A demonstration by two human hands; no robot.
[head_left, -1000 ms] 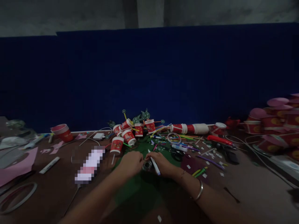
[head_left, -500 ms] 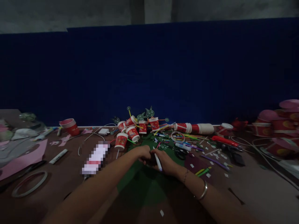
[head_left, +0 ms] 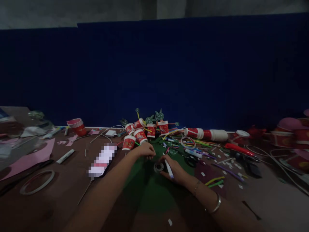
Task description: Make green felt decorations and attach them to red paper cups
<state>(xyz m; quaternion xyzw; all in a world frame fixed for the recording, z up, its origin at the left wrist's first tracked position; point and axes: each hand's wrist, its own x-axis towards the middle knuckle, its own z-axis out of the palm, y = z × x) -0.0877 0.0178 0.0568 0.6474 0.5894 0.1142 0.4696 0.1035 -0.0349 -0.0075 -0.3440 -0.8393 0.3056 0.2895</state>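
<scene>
My right hand (head_left: 174, 170) rests on a dark green sheet (head_left: 149, 190) and grips a white marker (head_left: 168, 168) with its tip pointing up. A small clear tape roll (head_left: 158, 167) lies on the sheet just left of that hand, touching its fingers. My left hand (head_left: 145, 150) lies farther back on the sheet, fingers curled down, next to a tipped red paper cup (head_left: 128, 143). I cannot make out anything held in it.
A cluster of red paper cups with straws and green cut-outs (head_left: 151, 127) stands behind the hands. Scissors (head_left: 189, 158), coloured straws (head_left: 213, 181) and paper scraps lie right. A tape ring (head_left: 37, 182), pink paper (head_left: 29, 158) and a marker (head_left: 65, 156) lie left. More cups (head_left: 289, 135) sit far right.
My hands were together over the tape roll; now my left hand has drawn back toward the cups, leaving the roll beside my right hand. The view shifted left and down slightly.
</scene>
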